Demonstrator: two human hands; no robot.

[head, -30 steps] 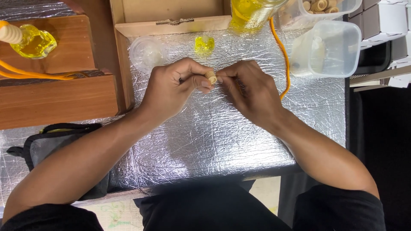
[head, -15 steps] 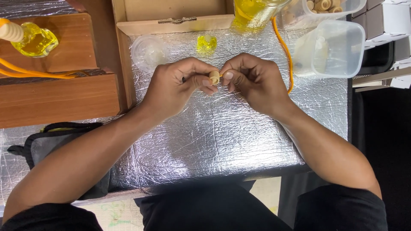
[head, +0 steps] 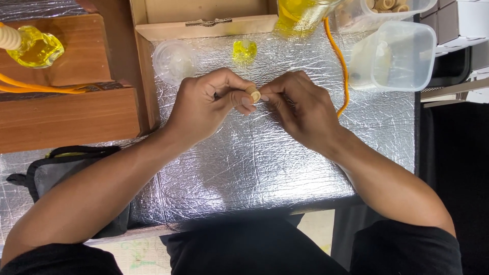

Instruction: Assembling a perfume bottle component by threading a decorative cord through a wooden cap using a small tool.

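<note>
A small, pale tan wooden cylinder cap (head: pixel 252 93) sits pinched at the fingertips of the left hand (head: pixel 204 109), thumb and forefinger clamped on it just above the silver, crinkled foil-covered bench (head: pixel 244 163). The right hand (head: pixel 300 109) meets it from the other side, its fingers drawn together with the tips touching the cap's end. Both forearms angle in from the lower corners, wrists raised off the foil, the knuckles facing up, with an orange cord (head: pixel 338 61) lying just behind the right hand.
</note>
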